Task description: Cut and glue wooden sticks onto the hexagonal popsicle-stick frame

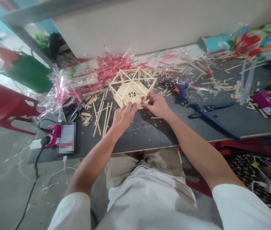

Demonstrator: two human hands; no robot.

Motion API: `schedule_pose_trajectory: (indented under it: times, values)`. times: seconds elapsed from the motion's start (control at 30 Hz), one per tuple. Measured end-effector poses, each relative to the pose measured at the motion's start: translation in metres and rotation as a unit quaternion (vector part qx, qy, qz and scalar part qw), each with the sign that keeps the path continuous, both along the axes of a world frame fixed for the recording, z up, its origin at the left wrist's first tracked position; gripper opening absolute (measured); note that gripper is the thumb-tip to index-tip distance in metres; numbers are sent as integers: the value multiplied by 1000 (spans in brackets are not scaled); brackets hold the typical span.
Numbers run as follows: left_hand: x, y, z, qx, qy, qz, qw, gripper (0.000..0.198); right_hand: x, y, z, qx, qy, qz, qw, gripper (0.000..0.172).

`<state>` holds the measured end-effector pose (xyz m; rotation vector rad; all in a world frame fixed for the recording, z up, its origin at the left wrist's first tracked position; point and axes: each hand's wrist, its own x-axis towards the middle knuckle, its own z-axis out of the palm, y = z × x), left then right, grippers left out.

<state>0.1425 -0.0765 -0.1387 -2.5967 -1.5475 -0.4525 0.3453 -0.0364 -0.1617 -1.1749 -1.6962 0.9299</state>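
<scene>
Frame (123,88) of thin pale wood, on table (91,142) approx. ctr., directly in front of the person; many-sided plan, solid floor, short posts, upper rails crossing in triangles. Small lattice (132,94) noted at nr. side of frame. L hand (125,114): fingers bent, tips at nr. edge of frame, L of R hand; whether gripping or only resting, cannot tell. R hand (158,103): thumb and fingers part-closed abt. a post at nr. R corner of frame; firm pinch not confirmed, fingers hide part of it. Loose sticks (107,118) lie just L of L hand, some crossed, approx. lengthwise to viewer. Glue gun (182,91), blue w/ orange part, on its side R of frame, well clear of it. Cutter (218,125), blue, lies beyond R forearm, its handles apart. Phone (67,139) at L nr. edge of table, beside purple box (53,135); second purple unit (269,102) at far R. Red/clear wrappers (115,65) heaped behind frame and to L; wood scraps (224,83) scattered behind and R. Coloured packs (248,43) piled at back R. Red stool (12,105) on floor, L of table.
</scene>
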Motion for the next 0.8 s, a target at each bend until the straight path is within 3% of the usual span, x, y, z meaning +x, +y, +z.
schedule_pose_trajectory:
  times: [0.2,0.37,0.53,0.67,0.73,0.8]
  values:
    - [-10,2,-3,9,34,-24,999,33,3,-1,2,47,-97,-23,994,12]
    - [-9,5,-3,-53,10,8,999,34,8,6,-3,81,-132,-68,986,14]
    - [-8,7,-5,-94,-83,-12,992,30,10,20,-12,116,-167,-83,976,13]
    - [-12,7,-5,-109,-170,-36,979,28,31,22,-8,156,-199,-108,962,27]
    - [-13,8,-5,-96,-189,-59,976,29,54,21,-2,159,-218,-177,946,30]
    - [-14,10,-8,-74,-201,-86,973,27,81,22,1,128,-261,-316,903,34]
